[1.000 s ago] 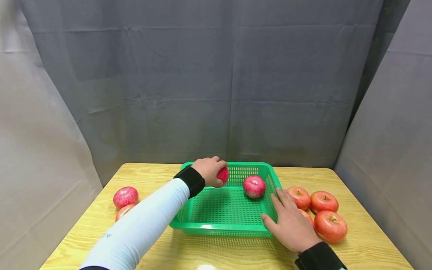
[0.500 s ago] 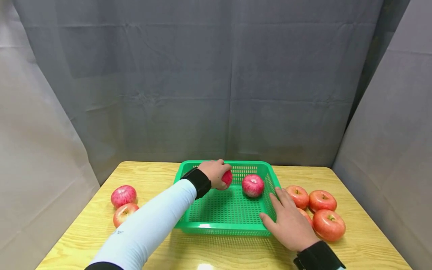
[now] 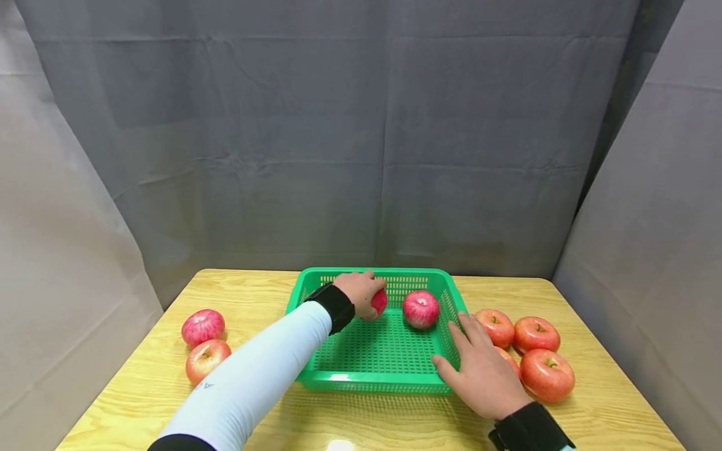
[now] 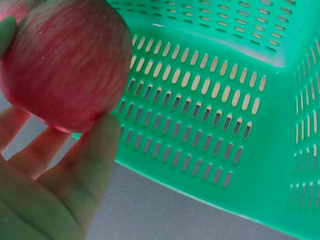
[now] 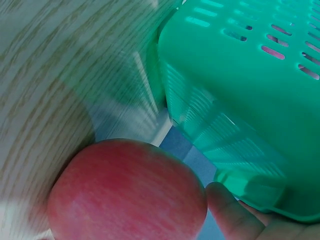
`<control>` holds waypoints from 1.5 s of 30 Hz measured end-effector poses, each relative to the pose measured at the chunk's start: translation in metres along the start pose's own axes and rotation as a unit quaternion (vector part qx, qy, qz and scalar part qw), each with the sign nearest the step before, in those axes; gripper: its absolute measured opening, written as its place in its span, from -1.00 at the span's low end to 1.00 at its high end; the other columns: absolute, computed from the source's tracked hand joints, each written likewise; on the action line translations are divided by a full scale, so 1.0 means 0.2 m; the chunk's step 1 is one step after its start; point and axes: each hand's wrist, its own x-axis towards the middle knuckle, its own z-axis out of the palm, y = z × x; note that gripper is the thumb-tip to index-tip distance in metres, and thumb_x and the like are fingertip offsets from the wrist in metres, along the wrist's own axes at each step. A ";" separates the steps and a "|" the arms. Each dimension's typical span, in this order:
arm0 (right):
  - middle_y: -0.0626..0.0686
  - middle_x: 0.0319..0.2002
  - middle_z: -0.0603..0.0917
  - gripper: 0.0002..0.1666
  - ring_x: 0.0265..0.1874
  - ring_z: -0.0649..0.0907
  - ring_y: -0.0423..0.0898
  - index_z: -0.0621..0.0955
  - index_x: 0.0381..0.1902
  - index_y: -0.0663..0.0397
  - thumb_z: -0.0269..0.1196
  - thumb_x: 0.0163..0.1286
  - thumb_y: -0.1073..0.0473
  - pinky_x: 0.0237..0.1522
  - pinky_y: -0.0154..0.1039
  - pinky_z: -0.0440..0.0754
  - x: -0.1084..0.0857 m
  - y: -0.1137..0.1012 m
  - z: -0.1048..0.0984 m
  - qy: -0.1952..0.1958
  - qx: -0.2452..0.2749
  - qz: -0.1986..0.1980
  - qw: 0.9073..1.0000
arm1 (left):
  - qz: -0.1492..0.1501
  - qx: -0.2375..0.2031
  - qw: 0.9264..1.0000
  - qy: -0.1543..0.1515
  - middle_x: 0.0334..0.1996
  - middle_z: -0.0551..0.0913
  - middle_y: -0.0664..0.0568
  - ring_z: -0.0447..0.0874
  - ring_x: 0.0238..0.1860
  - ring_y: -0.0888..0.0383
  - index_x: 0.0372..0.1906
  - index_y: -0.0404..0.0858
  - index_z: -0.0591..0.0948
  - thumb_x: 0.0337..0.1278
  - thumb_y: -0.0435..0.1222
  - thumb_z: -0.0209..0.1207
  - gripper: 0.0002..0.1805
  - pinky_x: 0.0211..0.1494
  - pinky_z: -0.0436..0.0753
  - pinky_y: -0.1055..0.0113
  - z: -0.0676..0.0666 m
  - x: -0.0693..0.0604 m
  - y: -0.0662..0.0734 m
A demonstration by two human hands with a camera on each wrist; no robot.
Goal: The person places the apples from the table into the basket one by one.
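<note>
My left hand grips a deep red apple over the back of the green plastic basket. In the left wrist view the fingers curl around this apple, with the basket's slotted wall beside it. Another dark red apple sits inside the basket, to the right of the held one. With fingers spread and fairly straight, my right hand rests at the basket's right rim. A red apple lies close to that hand in the right wrist view, outside the basket.
On the wooden table, a dark pink apple and a paler apple lie to the left. Several light red apples, including a large front one, cluster on the right. Grey cloth hangs behind.
My left hand has moved slightly right and lower into the basket with its apple. The paler apple at left has come out from behind the forearm. My right hand stays at the rim.
</note>
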 end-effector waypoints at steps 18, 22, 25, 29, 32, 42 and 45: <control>0.30 0.53 0.16 0.06 0.51 0.13 0.26 0.37 0.47 0.29 0.03 0.42 -0.50 0.18 0.36 0.44 -0.01 -0.02 0.01 0.001 0.004 0.002 1.000 | 0.008 -0.001 1.000 0.009 -0.01 0.61 0.03 0.67 -0.12 0.02 0.28 0.03 0.58 0.02 0.01 0.41 -0.36 -0.16 0.67 0.12 0.08 0.00 0.02; 0.30 0.53 0.16 0.06 0.51 0.14 0.26 0.37 0.47 0.29 0.03 0.42 -0.49 0.18 0.36 0.45 -0.01 -0.02 0.01 0.002 0.005 0.003 1.000 | 0.006 -0.002 1.000 0.009 0.03 0.61 0.03 0.64 -0.07 0.02 0.28 0.04 0.58 0.04 0.01 0.42 -0.37 -0.12 0.67 0.12 0.09 -0.01 0.02; 0.29 0.54 0.16 0.06 0.52 0.13 0.25 0.36 0.48 0.28 0.02 0.42 -0.50 0.19 0.36 0.44 -0.01 -0.02 0.01 0.000 0.006 0.004 1.000 | 0.003 -0.004 1.000 0.003 0.05 0.61 0.02 0.62 -0.03 0.01 0.28 0.03 0.59 0.06 -0.01 0.42 -0.38 -0.09 0.67 0.11 0.08 -0.02 0.03; 0.29 0.53 0.17 0.06 0.52 0.13 0.25 0.36 0.47 0.28 0.02 0.42 -0.50 0.19 0.36 0.43 -0.01 -0.02 0.01 0.000 0.005 0.001 1.000 | 0.000 -0.008 1.000 0.000 0.06 0.61 0.01 0.61 -0.01 0.00 0.28 0.02 0.59 0.07 -0.03 0.43 -0.39 -0.08 0.68 0.11 0.06 -0.03 0.03; 0.30 0.53 0.17 0.06 0.51 0.14 0.26 0.37 0.47 0.28 0.02 0.42 -0.50 0.19 0.37 0.43 0.00 -0.03 0.00 -0.002 0.004 0.001 1.000 | 0.000 -0.011 1.000 0.003 0.06 0.60 0.01 0.60 -0.01 0.00 0.28 0.01 0.60 0.08 -0.05 0.42 -0.40 -0.09 0.68 0.11 0.06 -0.04 0.03; 0.30 0.52 0.19 0.04 0.51 0.15 0.26 0.38 0.46 0.27 0.04 0.43 -0.48 0.16 0.37 0.46 0.01 -0.05 0.01 -0.001 0.004 -0.005 1.000 | 0.006 -0.022 1.000 0.010 0.10 0.58 -0.01 0.58 0.02 -0.01 0.31 -0.01 0.58 0.10 -0.09 0.42 -0.38 -0.08 0.69 0.11 0.09 -0.06 -0.01; 0.30 0.52 0.19 0.04 0.51 0.15 0.26 0.38 0.46 0.27 0.03 0.42 -0.49 0.16 0.37 0.45 0.01 -0.05 0.02 -0.002 0.005 -0.005 1.000 | -0.002 -0.021 1.000 0.002 0.13 0.58 0.00 0.57 0.05 0.00 0.34 0.01 0.56 0.12 -0.08 0.41 -0.37 -0.07 0.68 0.13 0.08 -0.07 -0.01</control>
